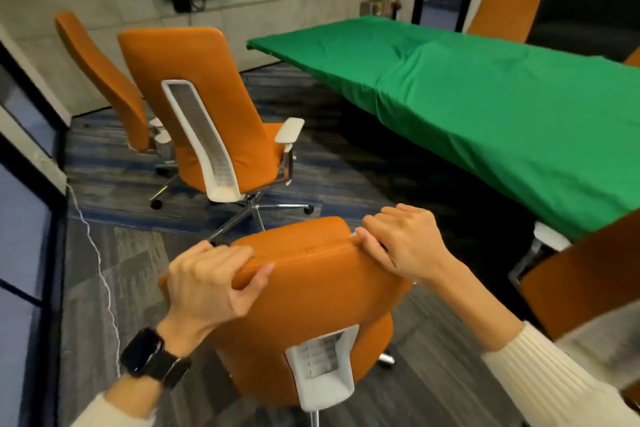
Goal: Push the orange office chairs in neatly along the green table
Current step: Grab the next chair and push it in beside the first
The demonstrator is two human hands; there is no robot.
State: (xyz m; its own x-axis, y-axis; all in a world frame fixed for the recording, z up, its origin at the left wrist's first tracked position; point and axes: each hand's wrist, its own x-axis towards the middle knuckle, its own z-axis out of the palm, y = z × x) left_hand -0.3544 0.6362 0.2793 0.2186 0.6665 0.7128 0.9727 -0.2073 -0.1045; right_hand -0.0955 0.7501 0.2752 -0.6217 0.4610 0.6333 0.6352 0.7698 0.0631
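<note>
- At the near end of the green counter (485, 107), left hand (207, 284) and right hand (405, 243) each close a grip on the nearest chair (311, 305) top.
- Swung carelessly, it could clip the right-hand chair (585, 281) (already tucked in).

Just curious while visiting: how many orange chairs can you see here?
6: one held, two at left, one at right edge, one behind table, a sliver far right. More may be hidden.

Both arms wear a cream ribbed knit sweater, its sleeves (561, 381) pulled back above the wrists. The left wrist carries a black smartwatch (143, 352) with a glossy rectangular face on a black band. Both hands are bare, without gloves.
</note>
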